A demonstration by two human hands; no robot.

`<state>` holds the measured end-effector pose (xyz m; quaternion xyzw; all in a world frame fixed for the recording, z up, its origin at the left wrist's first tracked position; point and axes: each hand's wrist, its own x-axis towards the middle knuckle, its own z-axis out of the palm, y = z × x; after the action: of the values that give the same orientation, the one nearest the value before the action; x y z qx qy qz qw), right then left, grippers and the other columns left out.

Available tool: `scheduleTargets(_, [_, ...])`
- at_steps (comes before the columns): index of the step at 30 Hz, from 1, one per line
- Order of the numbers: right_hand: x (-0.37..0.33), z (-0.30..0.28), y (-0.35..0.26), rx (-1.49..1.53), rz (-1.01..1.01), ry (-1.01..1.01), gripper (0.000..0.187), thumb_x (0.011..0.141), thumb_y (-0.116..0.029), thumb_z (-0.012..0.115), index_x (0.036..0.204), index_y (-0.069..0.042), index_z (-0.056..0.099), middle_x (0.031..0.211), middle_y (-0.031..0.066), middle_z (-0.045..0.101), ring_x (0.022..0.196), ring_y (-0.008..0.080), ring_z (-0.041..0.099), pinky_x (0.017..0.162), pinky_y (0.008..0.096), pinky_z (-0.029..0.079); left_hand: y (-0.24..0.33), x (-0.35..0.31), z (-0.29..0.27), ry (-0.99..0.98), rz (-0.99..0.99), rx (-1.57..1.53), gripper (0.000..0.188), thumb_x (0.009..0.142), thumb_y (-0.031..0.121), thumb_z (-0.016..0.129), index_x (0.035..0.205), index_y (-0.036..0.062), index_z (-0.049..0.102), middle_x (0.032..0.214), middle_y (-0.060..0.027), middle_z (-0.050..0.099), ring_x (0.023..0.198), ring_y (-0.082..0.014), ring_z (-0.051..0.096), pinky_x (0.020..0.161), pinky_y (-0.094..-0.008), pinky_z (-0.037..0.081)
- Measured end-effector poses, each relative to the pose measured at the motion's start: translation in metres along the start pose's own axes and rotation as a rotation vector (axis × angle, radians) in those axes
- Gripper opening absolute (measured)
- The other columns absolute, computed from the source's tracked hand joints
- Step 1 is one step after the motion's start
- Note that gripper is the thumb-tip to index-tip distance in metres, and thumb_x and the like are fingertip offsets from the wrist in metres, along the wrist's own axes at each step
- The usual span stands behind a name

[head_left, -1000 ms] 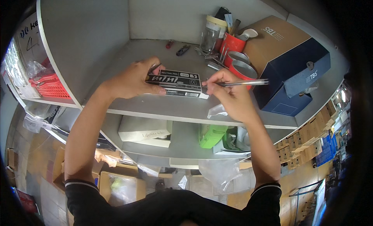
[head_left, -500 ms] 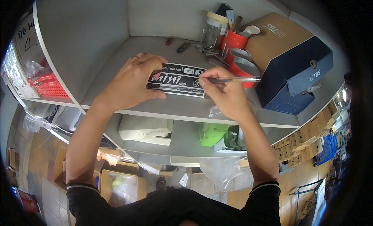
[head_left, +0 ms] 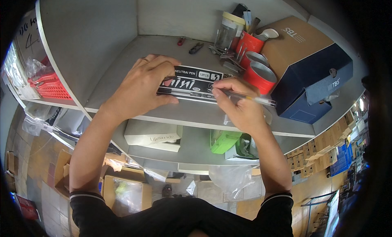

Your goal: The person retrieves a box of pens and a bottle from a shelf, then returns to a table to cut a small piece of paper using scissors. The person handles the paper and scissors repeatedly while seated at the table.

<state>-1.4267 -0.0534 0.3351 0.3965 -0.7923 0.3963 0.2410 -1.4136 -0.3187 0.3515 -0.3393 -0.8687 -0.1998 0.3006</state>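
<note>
A flat black-and-white pen box point(head_left: 201, 76) is held over the front part of the upper grey shelf. Its left end is gripped by my left hand point(head_left: 145, 88), thumb below and fingers above. Something dark shows between those fingers, too small to name. My right hand point(head_left: 243, 104) is closed on a clear-barrelled pen point(head_left: 265, 101), close to the box's right end. The pen slants down to the right, and its outer end is slightly blurred. Whether its inner end touches the box is hidden by my right fingers.
Behind stand red cans point(head_left: 259, 76), a yellow-lidded jar point(head_left: 228, 31) and loose metal tools. A brown-and-navy carton point(head_left: 302, 53) fills the shelf's right side. A cutter point(head_left: 196, 48) lies farther back. Below, the lower shelf holds a white box point(head_left: 151, 133) and a green box point(head_left: 224, 141).
The pen in my right hand has tilted, its outer end dropping lower. My right hand has shifted slightly right and down. The left hand keeps its hold on the box.
</note>
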Motion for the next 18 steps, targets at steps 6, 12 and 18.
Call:
scheduleTargets(6, [0.0037, 0.0009, 0.0021, -0.027, -0.059, -0.048, 0.010, 0.085, -0.002, 0.071, 0.094, 0.000, 0.068, 0.097, 0.0108, 0.069, 0.092, 0.0204, 0.064, 0.083, 0.0311, 0.049, -0.0017, -0.0020, 0.0018, 0.012, 0.011, 0.006, 0.047, 0.057, 0.017, 0.090, 0.080, 0.0049, 0.050, 0.126, -0.0082, 0.062, 0.108, -0.0293, 0.055, 0.093, -0.0400, 0.045])
scheduleTargets(12, [0.0016, 0.0013, -0.0005, -0.034, -0.023, -0.030, 0.009, 0.085, -0.004, 0.070, 0.093, 0.000, 0.068, 0.098, 0.0114, 0.068, 0.095, 0.0220, 0.064, 0.086, 0.0319, 0.048, -0.0031, -0.0020, 0.0028, 0.028, 0.039, 0.017, 0.047, 0.058, 0.017, 0.089, 0.081, 0.0045, 0.051, 0.125, -0.0087, 0.062, 0.108, -0.0292, 0.055, 0.092, -0.0404, 0.046])
scheduleTargets(18, [0.0002, -0.0043, 0.0001, 0.080, 0.141, 0.087, 0.010, 0.090, -0.010, 0.068, 0.093, -0.001, 0.065, 0.085, 0.0051, 0.066, 0.078, 0.0120, 0.060, 0.070, 0.0266, 0.046, -0.0039, -0.0027, 0.0037, 0.029, 0.049, 0.024, 0.047, 0.058, 0.016, 0.089, 0.082, 0.0036, 0.051, 0.126, -0.0094, 0.062, 0.107, -0.0305, 0.055, 0.091, -0.0402, 0.046])
